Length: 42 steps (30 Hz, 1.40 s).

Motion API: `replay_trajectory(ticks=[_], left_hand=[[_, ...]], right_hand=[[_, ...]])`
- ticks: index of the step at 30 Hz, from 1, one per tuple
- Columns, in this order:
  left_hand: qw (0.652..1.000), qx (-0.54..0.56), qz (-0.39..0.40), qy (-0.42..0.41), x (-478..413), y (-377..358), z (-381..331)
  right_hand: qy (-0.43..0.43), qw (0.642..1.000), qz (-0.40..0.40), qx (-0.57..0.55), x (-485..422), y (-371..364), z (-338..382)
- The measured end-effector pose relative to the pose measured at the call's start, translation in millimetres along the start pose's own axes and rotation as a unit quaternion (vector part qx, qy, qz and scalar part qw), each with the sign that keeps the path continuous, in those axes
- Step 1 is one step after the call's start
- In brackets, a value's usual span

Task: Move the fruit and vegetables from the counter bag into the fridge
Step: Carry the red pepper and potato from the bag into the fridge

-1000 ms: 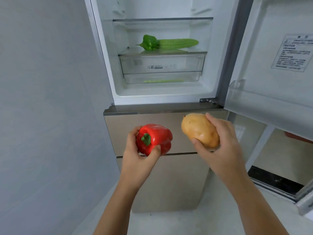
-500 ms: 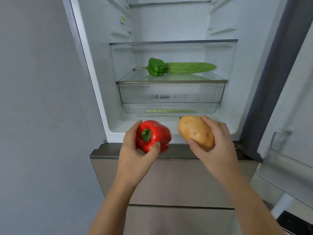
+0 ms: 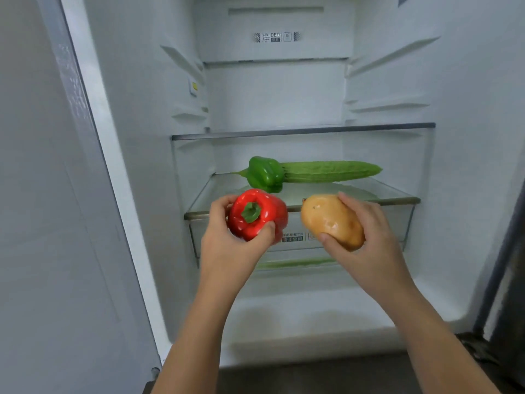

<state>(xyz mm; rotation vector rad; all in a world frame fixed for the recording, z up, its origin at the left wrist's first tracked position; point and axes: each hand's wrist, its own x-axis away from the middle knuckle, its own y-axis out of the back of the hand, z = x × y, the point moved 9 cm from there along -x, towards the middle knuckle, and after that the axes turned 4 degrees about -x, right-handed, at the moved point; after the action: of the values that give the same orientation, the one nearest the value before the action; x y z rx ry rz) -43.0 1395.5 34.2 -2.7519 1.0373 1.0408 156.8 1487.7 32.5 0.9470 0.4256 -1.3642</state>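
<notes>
My left hand (image 3: 227, 248) grips a red bell pepper (image 3: 257, 214), stem toward me. A tan potato (image 3: 332, 220) sits in my right hand (image 3: 369, 240). Both are held up just in front of the edge of the fridge's lower glass shelf (image 3: 397, 200). On that shelf lie a green bell pepper (image 3: 265, 174) and, right of it, a long bumpy green gourd (image 3: 329, 172). The counter bag is out of view.
A clear crisper drawer (image 3: 403, 226) sits under the glass shelf, something green faintly showing through it. Above is another glass shelf (image 3: 304, 130), with nothing on it. A grey wall (image 3: 42, 223) stands at the left; the fridge's dark right edge (image 3: 508, 280) is at the right.
The view has moved closer to the fridge and upward. Both hands have risen with the pepper and potato from the freezer front to the level of the lower shelf.
</notes>
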Motion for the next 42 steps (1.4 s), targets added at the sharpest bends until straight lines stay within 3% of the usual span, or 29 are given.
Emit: replay_trajectory(ticks=[5, 11, 17, 21, 27, 33, 42], left_hand=[[0.999, -0.032, -0.021, -0.031, -42.3, -2.9, 1.1], [0.993, -0.088, -0.052, -0.051, -75.3, 0.3, 2.7], [0.992, -0.123, -0.04, 0.007, -109.2, -4.4, 21.7], [0.995, -0.086, -0.034, 0.047, -130.8, -12.4, 45.4], [0.995, -0.087, -0.011, 0.046, -152.6, -18.1, 56.7], [0.995, -0.056, 0.063, 0.047, -153.3, -26.1, 60.7], [0.993, -0.091, 0.064, 0.037, -157.8, -29.3, 69.5]], right_hand=[[0.024, 1.0, -0.007, 0.018, -44.5, -11.3, -6.4], [0.021, 0.997, 0.062, 0.039, -88.5, -33.8, -27.0], [-0.015, 0.988, 0.149, 0.041, -118.7, -53.9, -53.1], [-0.021, 0.982, 0.184, 0.041, -135.4, -68.2, -65.3], [-0.005, 0.97, 0.241, 0.02, -155.4, -85.1, -76.0], [0.004, 0.972, 0.234, 0.004, -162.6, -91.3, -87.5], [0.031, 0.974, 0.225, 0.011, -163.6, -92.7, -86.7]])
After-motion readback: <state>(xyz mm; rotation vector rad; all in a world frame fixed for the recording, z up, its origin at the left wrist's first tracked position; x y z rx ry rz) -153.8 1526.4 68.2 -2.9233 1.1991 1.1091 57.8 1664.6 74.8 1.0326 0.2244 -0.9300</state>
